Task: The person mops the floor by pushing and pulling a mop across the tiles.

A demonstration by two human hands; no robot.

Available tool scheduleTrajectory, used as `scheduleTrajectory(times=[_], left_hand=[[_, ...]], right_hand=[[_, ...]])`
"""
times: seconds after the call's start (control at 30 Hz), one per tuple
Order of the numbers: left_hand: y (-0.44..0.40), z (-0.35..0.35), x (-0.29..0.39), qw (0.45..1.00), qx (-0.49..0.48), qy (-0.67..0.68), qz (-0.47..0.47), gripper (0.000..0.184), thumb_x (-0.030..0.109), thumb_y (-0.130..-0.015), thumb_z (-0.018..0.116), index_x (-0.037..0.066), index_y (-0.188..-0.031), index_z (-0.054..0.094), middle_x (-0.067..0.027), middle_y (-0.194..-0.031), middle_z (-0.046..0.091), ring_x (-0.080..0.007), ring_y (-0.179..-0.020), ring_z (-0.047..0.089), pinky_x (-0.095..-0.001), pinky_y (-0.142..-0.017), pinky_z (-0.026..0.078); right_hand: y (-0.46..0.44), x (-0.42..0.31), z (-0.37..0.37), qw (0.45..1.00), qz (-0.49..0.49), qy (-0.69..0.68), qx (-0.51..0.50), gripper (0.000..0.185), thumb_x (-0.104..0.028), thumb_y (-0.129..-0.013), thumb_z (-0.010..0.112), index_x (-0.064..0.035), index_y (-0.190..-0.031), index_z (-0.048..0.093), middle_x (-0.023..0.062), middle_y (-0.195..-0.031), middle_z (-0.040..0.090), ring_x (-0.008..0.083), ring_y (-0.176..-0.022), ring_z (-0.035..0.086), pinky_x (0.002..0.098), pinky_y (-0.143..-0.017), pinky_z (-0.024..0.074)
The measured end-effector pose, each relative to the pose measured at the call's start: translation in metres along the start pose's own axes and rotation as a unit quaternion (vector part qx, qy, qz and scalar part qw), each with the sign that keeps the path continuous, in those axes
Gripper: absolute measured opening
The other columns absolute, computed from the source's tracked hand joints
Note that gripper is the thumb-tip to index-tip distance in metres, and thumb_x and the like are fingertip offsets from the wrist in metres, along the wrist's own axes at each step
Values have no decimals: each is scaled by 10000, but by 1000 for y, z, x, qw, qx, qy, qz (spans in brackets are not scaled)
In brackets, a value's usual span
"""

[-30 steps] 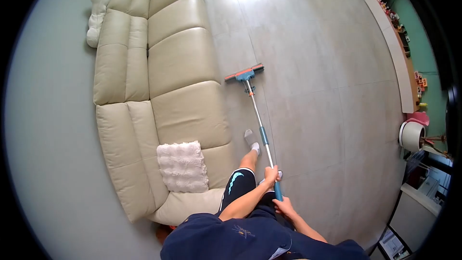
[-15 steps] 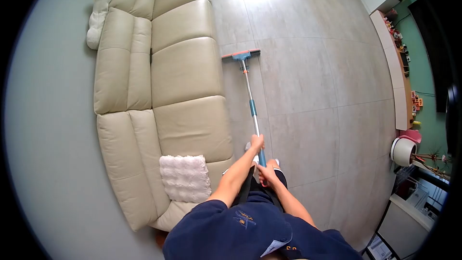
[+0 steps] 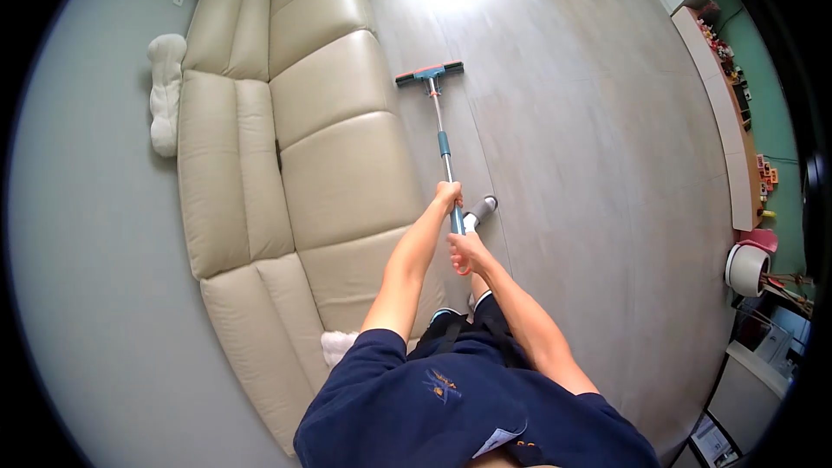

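Observation:
Both my hands grip the pole of a long-handled squeegee [image 3: 444, 143], which has a blue head with an orange edge and dark strips. The head [image 3: 431, 74] rests on the grey floor close to the sofa's front. My left hand [image 3: 450, 194] is wrapped round the pole at the upper end of the blue grip. Lower down, nearer my body, my right hand [image 3: 469, 251] closes round the handle's end, where an orange loop shows below it. My foot in a grey slipper [image 3: 482, 211] stands just right of the pole.
A long beige sofa [image 3: 347, 173] runs along the left, with a white fluffy cushion [image 3: 340, 347] on its near seat. Another white bolster [image 3: 166, 95] lies behind its back. At right stand a low cabinet [image 3: 715, 95] and a white plant pot [image 3: 747, 269]. Tiled floor [image 3: 589, 173] lies between.
My hands have reached further forward with the squeegee, its head slightly farther along the sofa. A slippered foot has come forward, and the sofa and cabinet appear lower in view.

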State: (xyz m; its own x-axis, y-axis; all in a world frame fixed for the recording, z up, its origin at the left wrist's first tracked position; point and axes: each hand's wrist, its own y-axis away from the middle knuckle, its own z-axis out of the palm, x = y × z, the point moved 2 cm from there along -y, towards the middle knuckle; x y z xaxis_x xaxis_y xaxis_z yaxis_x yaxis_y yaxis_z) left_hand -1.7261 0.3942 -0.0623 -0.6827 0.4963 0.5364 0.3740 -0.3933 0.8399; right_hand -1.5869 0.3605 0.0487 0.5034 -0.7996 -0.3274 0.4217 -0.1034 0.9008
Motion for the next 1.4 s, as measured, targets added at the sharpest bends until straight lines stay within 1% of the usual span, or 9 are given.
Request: scheduleTrajectory(times=[0.47,0.53,0.67,0.77,0.93,1.0,1.2,1.33,1.4], left_hand=[[-281,14,256,999,8,-36,30,134,89,-779,493,-16,-718,435,-89,-560,421,-147,-408,389,-267,-348,348],[-283,15,263,997,24,-38,62,192,128,-786,504,-9,-662,452,-92,-531,442,-164,-392,414,-292,-350,362],[-282,-1,188,987,33,-138,73,322,215,-798,518,34,-536,468,-94,-464,470,-196,-359,459,-336,-339,383],[-229,0,99,998,-35,0,42,352,269,-823,531,59,-543,488,-77,-414,445,-193,-355,459,-330,-349,392],[-107,53,10,938,-99,217,-251,280,240,-794,540,105,-587,408,-36,-471,420,-151,-358,409,-279,-362,374],[-74,65,-4,918,-114,241,-294,245,214,-789,533,123,-639,362,9,-479,342,-111,-369,334,-262,-365,334],[-100,60,70,944,-26,104,-313,208,192,-811,476,135,-656,350,27,-478,296,-91,-365,306,-259,-352,309],[-178,31,155,960,-78,-1,-268,149,135,-792,460,33,-685,440,-71,-528,428,-181,-400,431,-324,-340,387],[-236,4,203,964,-81,-13,-252,138,134,-792,462,36,-697,441,-69,-526,426,-183,-397,432,-326,-342,388]], right_hand=[[-174,-311,29,997,4,78,13,258,-209,-758,534,-109,-583,372,-19,-459,354,110,-352,373,295,-323,304],[-197,-314,26,996,26,82,4,274,-224,-753,535,-113,-569,365,-15,-449,354,118,-342,377,303,-316,306],[-218,-227,10,994,-97,42,-8,269,-216,-763,533,-109,-575,374,7,-449,387,122,-302,373,290,-268,310],[-173,-153,-11,996,-50,-73,-31,248,-174,-793,516,-89,-597,390,0,-426,384,113,-301,383,263,-255,299],[-40,-102,-57,991,112,-4,73,228,-215,-773,574,-73,-636,460,11,-490,467,95,-358,436,251,-313,347],[-20,-77,-69,984,109,41,133,252,-233,-754,587,-78,-594,469,15,-482,478,101,-359,447,244,-312,338],[-47,-133,-40,921,7,291,259,334,-287,-665,616,5,-534,519,115,-525,557,210,-467,543,355,-469,430],[-124,-196,-10,920,-108,262,271,337,-304,-652,616,15,-561,554,136,-549,567,213,-523,568,362,-531,437],[-141,-263,20,928,-70,249,267,344,-311,-655,620,16,-568,560,137,-553,569,209,-524,567,357,-531,437]])
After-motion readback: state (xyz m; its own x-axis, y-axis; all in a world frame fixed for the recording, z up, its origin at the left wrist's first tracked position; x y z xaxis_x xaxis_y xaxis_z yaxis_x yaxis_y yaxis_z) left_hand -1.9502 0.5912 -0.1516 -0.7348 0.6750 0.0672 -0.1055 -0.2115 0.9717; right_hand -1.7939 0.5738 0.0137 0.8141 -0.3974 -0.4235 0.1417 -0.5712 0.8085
